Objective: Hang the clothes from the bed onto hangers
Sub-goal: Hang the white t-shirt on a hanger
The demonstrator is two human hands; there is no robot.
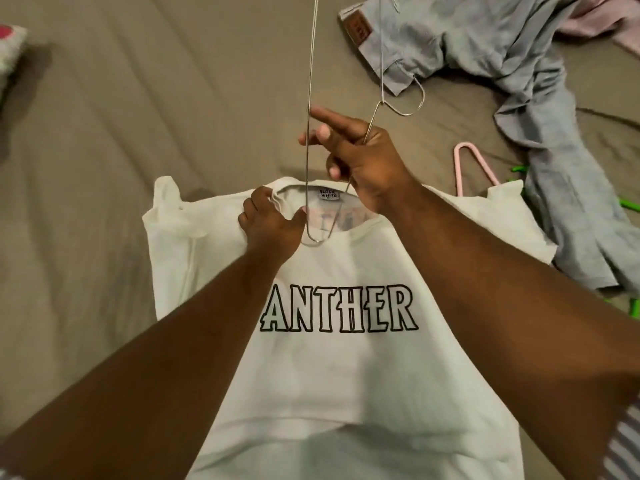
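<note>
Head view, looking down on a bed (104, 140) covered with a taupe sheet. A white T-shirt (346, 375) lies flat at the centre and bottom of the frame, front up, collar toward the top, with the outlined letters "ANTHER" showing across the chest between the two forearms. A small label (328, 195) sits inside the back of the neck.

The left hand (270, 221) is at the left side of the collar; its grip is curled, pinching the collar rim and lifting it a little off the shirt. The right hand (363, 164) is just above the collar, its grip closed round a thin metal wire hanger (309, 98) close to the base of the hook, with the index finger sticking out straight. One long side of the hanger runs up out of the top of the frame, and its lower bend dips into the neck opening, right beside the left thumb. The hook curves away to the upper right of the hand.

Pale grey jeans (485, 43) lie crumpled at the upper right, trailing down the right edge. A pink hanger (473, 168) lies between the jeans and the shirt's shoulder, and bits of green hangers (519, 168) show beside the jeans.
</note>
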